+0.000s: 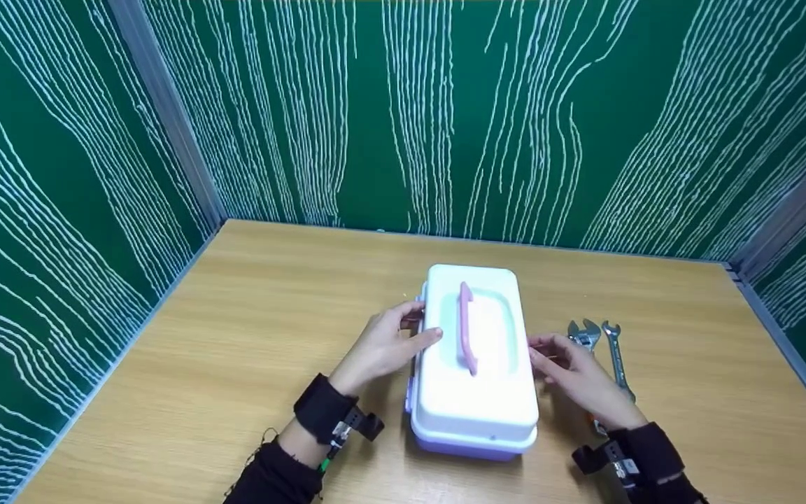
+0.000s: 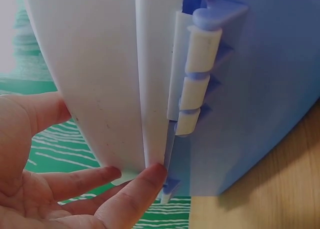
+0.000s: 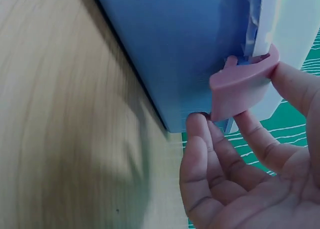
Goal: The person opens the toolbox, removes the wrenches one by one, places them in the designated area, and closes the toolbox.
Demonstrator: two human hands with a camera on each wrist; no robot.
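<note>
A box with a white lid [image 1: 445, 399], a lilac base [image 1: 466, 448] and a pink carrying handle [image 1: 466, 325] stands upright on the table, its lid down. My left hand [image 1: 389, 346] rests on its left side, thumb on the lid's top and fingertips at the lid's edge, close to the hinge [image 2: 197, 91]. On the opposite side, my right hand [image 1: 578, 374] pinches a pink latch [image 3: 245, 89] between thumb and fingers. The latch's lower end stands out from the blue-looking wall [image 3: 175, 49].
An adjustable wrench [image 1: 585, 334] and a slimmer wrench [image 1: 616, 357] lie right of the box, partly behind my right hand. Something with an orange part [image 1: 596, 424] shows beneath that wrist. Green panels with white lines [image 1: 417, 119] border the wooden table [image 1: 270, 280].
</note>
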